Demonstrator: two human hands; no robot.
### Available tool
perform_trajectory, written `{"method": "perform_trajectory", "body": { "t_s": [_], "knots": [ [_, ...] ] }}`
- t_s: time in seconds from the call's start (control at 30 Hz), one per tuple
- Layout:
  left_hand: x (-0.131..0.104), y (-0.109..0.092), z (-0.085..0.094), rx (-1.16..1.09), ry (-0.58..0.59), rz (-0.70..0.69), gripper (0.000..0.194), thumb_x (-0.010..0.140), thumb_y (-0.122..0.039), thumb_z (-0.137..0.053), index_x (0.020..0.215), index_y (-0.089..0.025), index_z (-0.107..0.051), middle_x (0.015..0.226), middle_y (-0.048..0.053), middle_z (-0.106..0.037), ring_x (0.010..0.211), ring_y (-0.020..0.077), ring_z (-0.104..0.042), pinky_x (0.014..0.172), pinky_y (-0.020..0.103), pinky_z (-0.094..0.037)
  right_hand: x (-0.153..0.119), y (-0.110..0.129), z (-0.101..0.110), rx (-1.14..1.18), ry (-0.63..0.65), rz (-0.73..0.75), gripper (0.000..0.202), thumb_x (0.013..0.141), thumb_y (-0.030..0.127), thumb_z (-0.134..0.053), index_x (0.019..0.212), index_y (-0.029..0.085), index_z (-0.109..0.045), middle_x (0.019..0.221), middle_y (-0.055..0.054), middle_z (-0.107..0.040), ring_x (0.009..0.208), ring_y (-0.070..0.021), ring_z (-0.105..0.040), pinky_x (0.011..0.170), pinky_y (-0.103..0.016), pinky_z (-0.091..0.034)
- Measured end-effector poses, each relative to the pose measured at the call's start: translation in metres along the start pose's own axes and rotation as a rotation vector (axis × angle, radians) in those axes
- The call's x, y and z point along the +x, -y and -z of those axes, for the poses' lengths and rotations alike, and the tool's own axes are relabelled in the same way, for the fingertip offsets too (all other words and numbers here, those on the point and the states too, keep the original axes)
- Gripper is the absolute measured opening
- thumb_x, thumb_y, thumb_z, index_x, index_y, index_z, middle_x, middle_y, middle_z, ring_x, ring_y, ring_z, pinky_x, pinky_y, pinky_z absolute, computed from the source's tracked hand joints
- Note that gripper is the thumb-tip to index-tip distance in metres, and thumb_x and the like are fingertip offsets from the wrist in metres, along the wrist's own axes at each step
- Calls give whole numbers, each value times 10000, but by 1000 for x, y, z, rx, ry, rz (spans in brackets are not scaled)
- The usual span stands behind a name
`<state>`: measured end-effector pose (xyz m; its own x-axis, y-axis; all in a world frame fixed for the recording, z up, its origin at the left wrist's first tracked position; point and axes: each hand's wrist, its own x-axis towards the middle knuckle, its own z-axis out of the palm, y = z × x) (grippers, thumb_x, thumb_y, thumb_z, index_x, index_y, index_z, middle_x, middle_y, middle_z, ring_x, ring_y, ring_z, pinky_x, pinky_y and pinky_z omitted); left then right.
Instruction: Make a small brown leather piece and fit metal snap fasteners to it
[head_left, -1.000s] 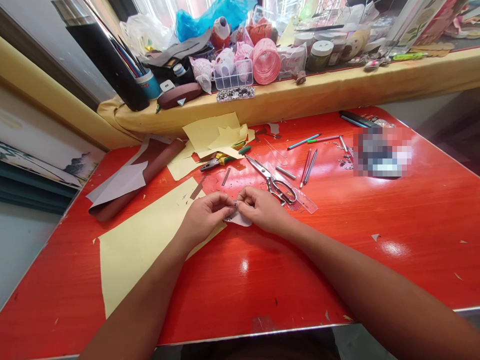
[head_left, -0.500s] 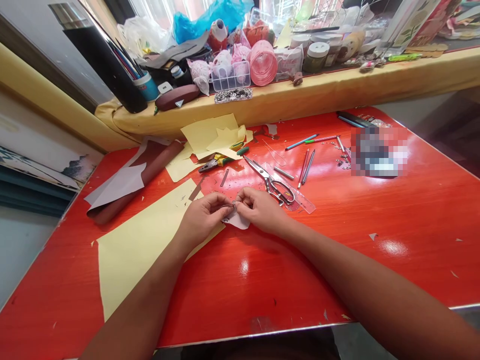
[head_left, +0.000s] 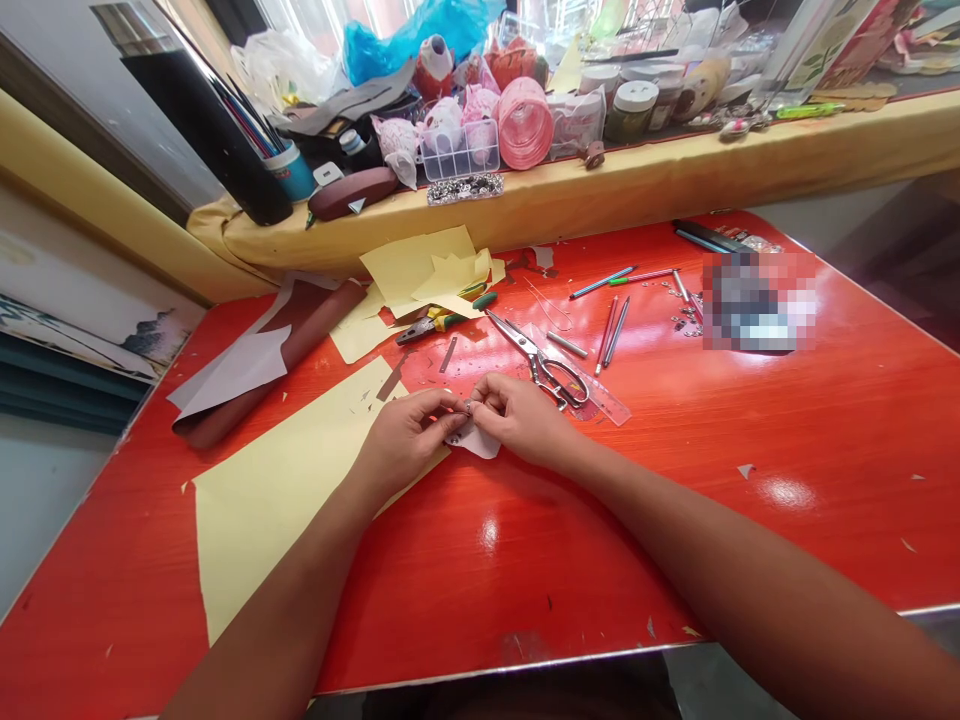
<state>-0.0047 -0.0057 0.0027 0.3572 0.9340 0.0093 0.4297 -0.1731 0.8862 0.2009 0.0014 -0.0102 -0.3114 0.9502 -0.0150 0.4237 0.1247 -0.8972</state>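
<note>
A small pale grey piece of material [head_left: 478, 441], perhaps leather, is held between my hands just above the red table [head_left: 570, 570]. My left hand [head_left: 409, 432] pinches its left edge, where a small metal snap or eyelet shows. My right hand [head_left: 517, 415] pinches the top of the same piece, with a tiny metal part between the fingertips, mostly hidden. Metal scissors [head_left: 541, 362] lie just beyond my right hand, over a clear ruler [head_left: 609, 402]. Under my left forearm rests a large yellow sheet [head_left: 277, 500].
Pliers [head_left: 429, 327] lie among yellow paper scraps [head_left: 420, 265]. A brown rolled sheet [head_left: 300, 350] rests at the left. Several pens [head_left: 616, 332] and loose metal fasteners [head_left: 686, 322] lie at the right. A cluttered ledge [head_left: 645, 185] with jars and boxes runs along the back.
Almost nothing differs. My fingers shift very slightly on the grey piece, and the camera view moves a touch.
</note>
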Motion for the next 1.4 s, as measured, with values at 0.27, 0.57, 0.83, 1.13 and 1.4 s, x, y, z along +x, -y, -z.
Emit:
{"method": "perform_trajectory", "body": {
  "t_s": [0.27,0.57,0.83,1.13,1.4],
  "knots": [
    [0,3,-5,98,-73,-90,104,949,-292,-684,975,-239,-770,930,21,-777,825,183,-707,748,295,-562,0,0,1,38,13,0,56,902,269,-607,878,220,-593,635,56,-582,584,-136,-524,543,-251,-321],
    [-1,3,-5,107,-94,-101,116,954,-301,-685,987,-241,-778,899,3,-793,769,171,-720,726,281,-566,0,-1,0,67,18,0,63,907,278,-608,892,217,-605,662,47,-610,591,-133,-521,548,-248,-323],
    [-3,-1,-5,130,-98,-60,142,957,-334,-668,1003,-244,-768,901,9,-797,763,184,-727,724,291,-571,-1,0,0,65,26,-6,53,913,266,-608,914,214,-620,668,42,-627,598,-133,-528,558,-247,-319],
    [-2,1,-6,103,-98,18,135,935,-367,-696,998,-248,-689,925,5,-773,755,173,-718,690,277,-565,-2,0,0,33,26,11,79,921,293,-619,897,217,-626,652,53,-599,588,-129,-517,541,-250,-307],
    [-2,2,-5,9,-102,78,155,916,-379,-709,958,-231,-690,925,27,-785,823,204,-741,713,297,-584,-1,1,0,40,28,6,88,942,288,-617,917,209,-646,656,45,-622,592,-128,-525,552,-249,-306]
  ]
}}
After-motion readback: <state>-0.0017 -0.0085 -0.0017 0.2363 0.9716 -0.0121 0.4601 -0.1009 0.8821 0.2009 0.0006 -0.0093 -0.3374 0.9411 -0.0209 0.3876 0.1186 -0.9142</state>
